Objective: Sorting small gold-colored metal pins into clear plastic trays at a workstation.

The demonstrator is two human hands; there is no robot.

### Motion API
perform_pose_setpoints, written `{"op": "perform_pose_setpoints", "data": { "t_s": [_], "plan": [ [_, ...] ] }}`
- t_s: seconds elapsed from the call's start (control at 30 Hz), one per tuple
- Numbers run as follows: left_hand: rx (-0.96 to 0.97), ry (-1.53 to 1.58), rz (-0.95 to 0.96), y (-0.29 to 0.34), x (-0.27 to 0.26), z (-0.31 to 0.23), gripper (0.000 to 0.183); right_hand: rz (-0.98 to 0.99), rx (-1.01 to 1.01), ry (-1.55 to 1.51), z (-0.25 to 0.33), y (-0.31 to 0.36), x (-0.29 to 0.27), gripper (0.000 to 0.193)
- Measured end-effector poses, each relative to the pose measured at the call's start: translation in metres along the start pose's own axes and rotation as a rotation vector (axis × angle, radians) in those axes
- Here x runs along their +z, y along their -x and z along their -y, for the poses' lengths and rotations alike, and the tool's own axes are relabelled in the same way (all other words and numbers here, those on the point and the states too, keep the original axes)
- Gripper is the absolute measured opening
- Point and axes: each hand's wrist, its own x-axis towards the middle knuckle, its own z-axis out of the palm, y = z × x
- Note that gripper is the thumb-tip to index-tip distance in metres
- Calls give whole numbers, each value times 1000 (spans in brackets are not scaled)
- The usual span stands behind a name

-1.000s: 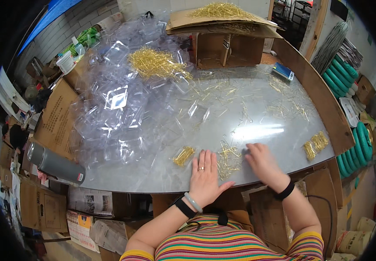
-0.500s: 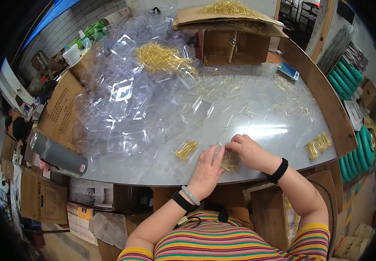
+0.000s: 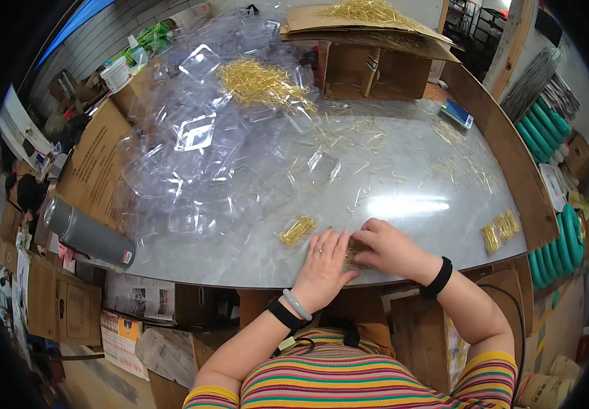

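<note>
My left hand (image 3: 323,273) lies palm down at the table's near edge, its fingers stretched out and side by side. Against those fingertips sits a small bundle of thin gold wire pins (image 3: 350,256), mostly covered by both hands. Curled over the bundle's other side is my right hand (image 3: 391,249), its fingers and thumb bent round the pins; the exact grip is partly hidden. A neat stack of gold wire pins (image 3: 297,230) rests just beyond my left fingertips. Farther right, more stacked gold pins (image 3: 500,230) lie near the table's edge.
Clear plastic trays (image 3: 192,157) heap up on the left, with a loose pile of gold pins (image 3: 260,82) on them. A grey flask (image 3: 93,235) lies at the left edge. Loose pins scatter across the grey table (image 3: 308,201). Behind stand a cardboard box (image 3: 342,71) and a blue box (image 3: 457,114).
My right hand's fingers have come down lower over the bundle, covering more of it. My left hand has stayed nearly in place. The whole view has shifted slightly.
</note>
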Motion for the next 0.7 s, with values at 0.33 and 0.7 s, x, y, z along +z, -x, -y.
{"op": "perform_pose_setpoints", "data": {
  "t_s": [0.33,0.7],
  "plan": [
    [9,34,-77,1,2,1,74,-77,-203,451,-33,-50,-9,27],
    [-3,44,-31,-2,-1,-2,68,-123,14,161,-16,35,-15,77]
  ]
}}
